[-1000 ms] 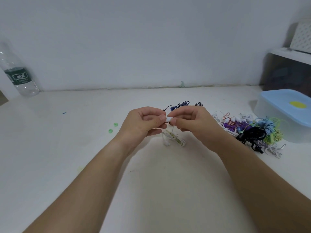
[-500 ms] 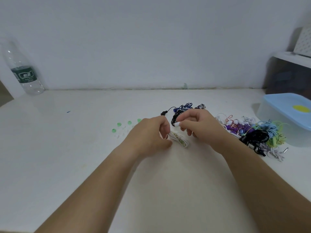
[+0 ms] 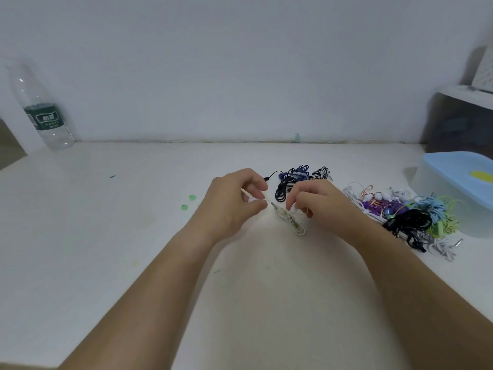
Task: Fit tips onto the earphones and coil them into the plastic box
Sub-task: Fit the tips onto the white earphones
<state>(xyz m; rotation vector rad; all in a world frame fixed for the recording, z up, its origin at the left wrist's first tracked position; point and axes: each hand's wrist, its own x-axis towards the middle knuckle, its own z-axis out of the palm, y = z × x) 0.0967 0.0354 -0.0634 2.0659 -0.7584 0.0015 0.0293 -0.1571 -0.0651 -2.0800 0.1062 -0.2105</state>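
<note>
A white earphone set [image 3: 290, 219] lies bundled on the white table between my hands. My left hand [image 3: 234, 201] pinches one white earbud end of it between thumb and fingers. My right hand [image 3: 317, 201] pinches the other end of the same cable just above the bundle. Two green ear tips [image 3: 187, 202] lie on the table left of my left hand. The plastic box [image 3: 453, 193], clear with a light blue lid on it, stands at the right edge.
A dark blue, black and striped earphone pile [image 3: 296, 180] lies just behind my hands. A bigger tangle of coloured earphones [image 3: 408, 214] lies against the box. A water bottle [image 3: 42, 110] stands at the far left by the wall. A dark shelf unit [image 3: 458, 124] is at the far right.
My hands have come apart from a joined pinch and dropped toward the table. The left one has drawn a white earbud away to the left, while the right stays over the bundle.
</note>
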